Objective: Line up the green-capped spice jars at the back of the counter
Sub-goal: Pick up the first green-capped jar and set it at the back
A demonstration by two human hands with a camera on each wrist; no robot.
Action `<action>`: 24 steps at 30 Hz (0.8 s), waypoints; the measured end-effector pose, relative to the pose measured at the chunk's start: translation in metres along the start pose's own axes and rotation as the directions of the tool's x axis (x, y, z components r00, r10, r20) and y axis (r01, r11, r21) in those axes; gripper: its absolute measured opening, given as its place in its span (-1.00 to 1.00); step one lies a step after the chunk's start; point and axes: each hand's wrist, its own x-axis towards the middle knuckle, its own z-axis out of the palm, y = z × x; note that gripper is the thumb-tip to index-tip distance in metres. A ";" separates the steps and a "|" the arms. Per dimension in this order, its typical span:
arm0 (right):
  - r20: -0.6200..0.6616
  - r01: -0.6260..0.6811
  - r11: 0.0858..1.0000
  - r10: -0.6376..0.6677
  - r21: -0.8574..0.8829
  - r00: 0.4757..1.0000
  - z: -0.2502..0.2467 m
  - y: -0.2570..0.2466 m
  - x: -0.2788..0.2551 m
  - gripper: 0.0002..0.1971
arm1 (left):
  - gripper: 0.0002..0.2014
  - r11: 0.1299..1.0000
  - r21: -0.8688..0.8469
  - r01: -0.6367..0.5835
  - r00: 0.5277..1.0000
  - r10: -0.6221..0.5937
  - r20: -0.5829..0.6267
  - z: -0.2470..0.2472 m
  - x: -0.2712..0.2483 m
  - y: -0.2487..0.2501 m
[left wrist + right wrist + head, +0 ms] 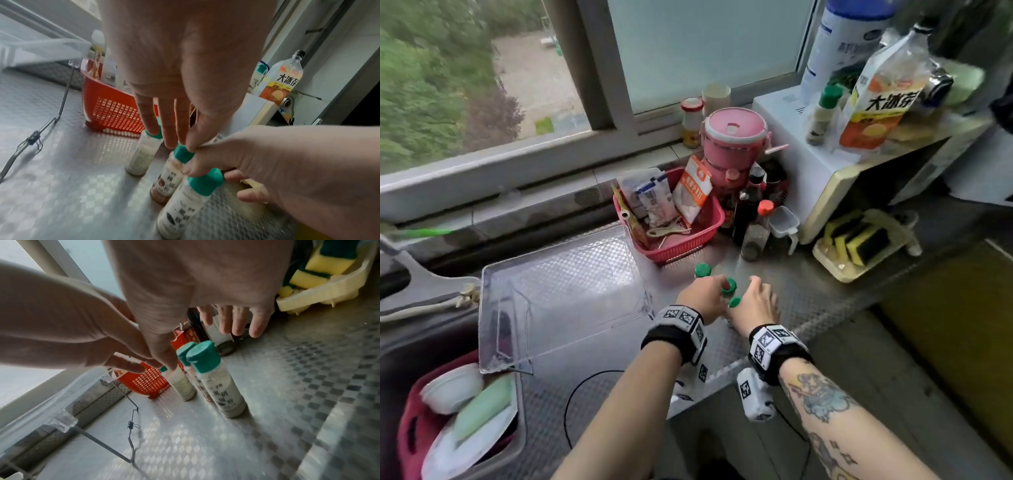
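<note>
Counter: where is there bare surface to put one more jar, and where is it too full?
Bare metal counter lies right of the right hand, before the sponge tray. The back is crowded: red basket, dark bottles and microwave stand close together. Three green-capped jars sit between both hands. The clear tray fills the left.

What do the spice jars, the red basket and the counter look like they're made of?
Spice jars: likely clear plastic, contents showing, matte green plastic caps. Red basket: moulded plastic, with grid holes. Counter: embossed sheet metal, probably stainless steel, with a shiny checker pattern.
</note>
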 end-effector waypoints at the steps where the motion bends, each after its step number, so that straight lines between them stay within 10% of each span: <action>1: 0.017 0.005 1.000 -0.005 -0.006 1.000 0.000 0.001 0.000 -0.17 | -0.63 1.000 0.007 0.000 1.000 0.000 0.010 0.003 0.001 -0.001; 12: 0.076 0.062 0.997 -0.058 -0.041 0.995 0.009 0.021 0.005 -0.72 | -0.68 0.999 0.031 0.026 0.999 -0.026 0.018 0.029 0.004 0.001; 24: 0.196 0.286 0.955 -0.267 -0.074 0.944 -0.058 -0.061 -0.013 -0.72 | -0.73 0.999 -0.010 -0.040 0.991 0.038 -0.129 -0.060 -0.030 0.003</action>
